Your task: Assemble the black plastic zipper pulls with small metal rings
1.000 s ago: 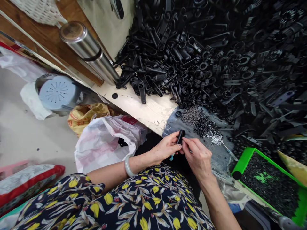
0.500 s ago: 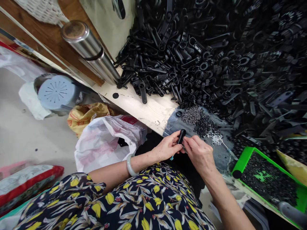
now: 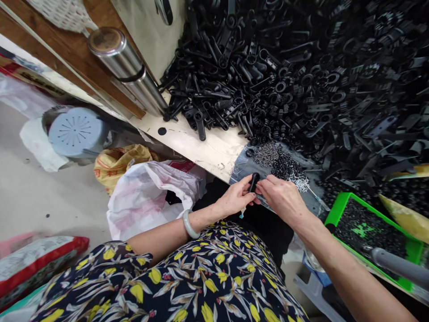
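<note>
Fingers of my left hand (image 3: 234, 199) pinch a small black plastic lever piece (image 3: 254, 182) upright at the edge of the pale wooden bench (image 3: 201, 150), while my right hand (image 3: 283, 199) presses its fingertips against it, just before the huge heap of black plastic parts (image 3: 301, 67).

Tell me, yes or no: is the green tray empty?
No, the green tray is filled with small black pieces, at the table edge beside the right hand.
</note>
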`<state>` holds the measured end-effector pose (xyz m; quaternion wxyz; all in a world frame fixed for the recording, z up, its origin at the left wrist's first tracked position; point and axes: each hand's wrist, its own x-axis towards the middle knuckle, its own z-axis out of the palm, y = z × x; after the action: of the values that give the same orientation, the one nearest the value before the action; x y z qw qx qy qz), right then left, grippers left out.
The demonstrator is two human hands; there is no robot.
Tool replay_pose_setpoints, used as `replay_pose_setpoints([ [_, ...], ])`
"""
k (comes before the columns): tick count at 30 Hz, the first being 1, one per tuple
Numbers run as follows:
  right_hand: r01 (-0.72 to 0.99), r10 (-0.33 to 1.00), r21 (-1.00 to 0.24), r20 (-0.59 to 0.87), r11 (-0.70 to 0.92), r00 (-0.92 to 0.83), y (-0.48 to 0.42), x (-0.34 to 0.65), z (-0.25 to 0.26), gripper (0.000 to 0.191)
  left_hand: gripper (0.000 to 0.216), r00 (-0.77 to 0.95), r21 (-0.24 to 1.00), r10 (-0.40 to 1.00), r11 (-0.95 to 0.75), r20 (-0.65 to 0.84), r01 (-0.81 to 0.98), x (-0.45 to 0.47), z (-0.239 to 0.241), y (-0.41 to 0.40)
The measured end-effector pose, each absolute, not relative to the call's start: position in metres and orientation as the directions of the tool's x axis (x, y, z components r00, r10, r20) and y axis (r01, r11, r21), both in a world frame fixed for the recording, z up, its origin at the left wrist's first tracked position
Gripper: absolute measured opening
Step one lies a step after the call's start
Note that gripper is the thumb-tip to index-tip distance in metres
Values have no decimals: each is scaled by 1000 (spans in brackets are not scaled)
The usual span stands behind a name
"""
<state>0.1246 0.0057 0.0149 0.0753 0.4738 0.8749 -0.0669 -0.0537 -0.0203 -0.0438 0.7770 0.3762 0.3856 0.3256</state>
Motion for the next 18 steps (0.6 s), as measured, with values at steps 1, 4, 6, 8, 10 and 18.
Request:
replay_pose_setpoints([
  [1, 839, 816, -30, -217, 543, -536, 6, 123, 16, 28, 73, 486, 841, 800, 498, -352, -210, -54, -45, -20],
  [4, 843, 808, 11, -291, 538, -512, 8, 114, 22, 21, 74, 475, 858, 808, 479, -348, -185, -53, -45, -21],
  [6, 851, 807, 33, -340, 524, -484, 9, 107, 27, 13, 75, 464, 860, 816, 472, -344, -193, -53, -45, -21],
  [8, 854, 804, 47, -370, 517, -466, 8, 101, 30, 5, 75, 452, 851, 824, 475, -342, -223, -53, -44, -22],
  [10, 854, 804, 52, -370, 518, -465, 4, 96, 31, 6, 74, 437, 826, 830, 492, -348, -276, -52, -43, -22],
  [18, 808, 811, 133, -230, 574, -538, -39, 97, 15, 27, 63, 525, 717, 775, 584, -352, -381, -58, -35, -14],
])
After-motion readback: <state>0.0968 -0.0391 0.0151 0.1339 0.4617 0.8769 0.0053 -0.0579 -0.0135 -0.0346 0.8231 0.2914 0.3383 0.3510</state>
